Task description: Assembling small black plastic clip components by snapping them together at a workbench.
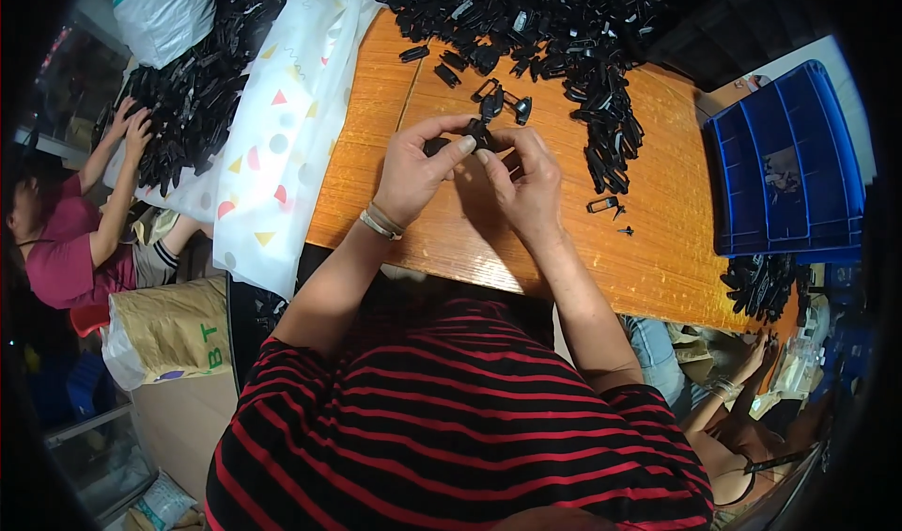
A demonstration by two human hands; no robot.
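Observation:
Both of my hands meet over the wooden table (442,230), pinching one small black plastic part (479,134) between thumbs and fingers. My left hand (420,166), with a bracelet at its wrist, grips it from the left. From the other side, my right hand (526,179) has its thumb and forefinger closed on the same part. The fingers cover much of it, so its exact kind cannot be made out. Just beyond the fingertips lie a few loose black plastic pieces (505,103), some with open rectangular frames.
A large heap of black parts (526,14) covers the table's far side, trailing down at right. A blue crate (789,164) stands at the right edge, a patterned plastic sheet (282,136) at left. Co-workers sit left (85,221) and lower right (728,437).

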